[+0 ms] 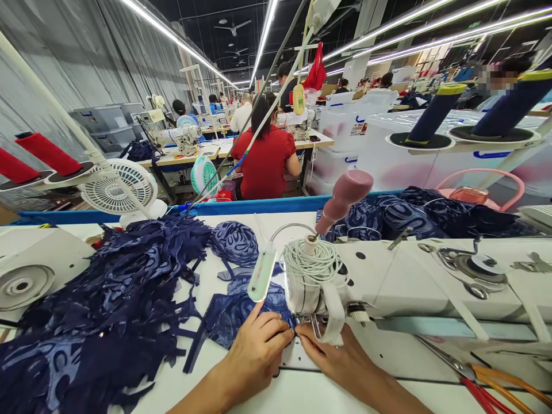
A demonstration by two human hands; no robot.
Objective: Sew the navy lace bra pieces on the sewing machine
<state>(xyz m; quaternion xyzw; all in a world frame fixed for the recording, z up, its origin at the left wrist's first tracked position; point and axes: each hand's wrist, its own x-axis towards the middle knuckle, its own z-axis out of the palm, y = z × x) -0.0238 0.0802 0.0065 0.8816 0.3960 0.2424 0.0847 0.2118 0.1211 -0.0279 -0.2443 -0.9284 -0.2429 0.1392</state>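
My left hand [257,348] pinches the edge of a navy patterned fabric piece [235,313] on the white sewing table [302,391]. My right hand [340,359] rests just right of it, fingertips touching the same fabric edge below the sewing machine head [317,287]. The needle area is partly hidden by the machine head and a white strap. A small white lamp [261,275] hangs over the fabric.
A big heap of navy fabric pieces [103,310] lies left. More navy pieces [414,215] lie behind the machine. Scissors with red and orange handles [483,376] lie right. A small white fan [118,187] stands at the back left. A person in red [265,158] sits ahead.
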